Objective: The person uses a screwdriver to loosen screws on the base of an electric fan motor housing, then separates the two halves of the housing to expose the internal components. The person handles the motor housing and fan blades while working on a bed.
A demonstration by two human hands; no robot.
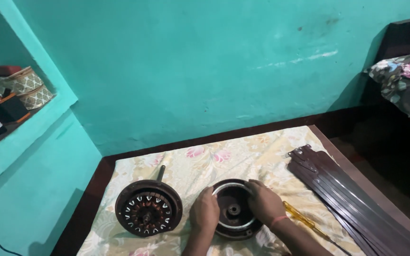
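A dark brown round fan motor cover (234, 210) lies open side up on the floral cloth (243, 151). My left hand (204, 212) grips its left rim and my right hand (264, 201) grips its right rim. To the left lies the other half of the fan motor (148, 207), showing copper windings and a short shaft pointing away. A yellow-handled screwdriver (301, 217) lies just right of my right wrist.
Long dark brown fan blades (352, 199) are stacked along the cloth's right side. A teal wall rises behind. A wall niche at the left holds patterned round boxes (27, 87) and small items. A bed with floral bedding (406, 80) stands at the right.
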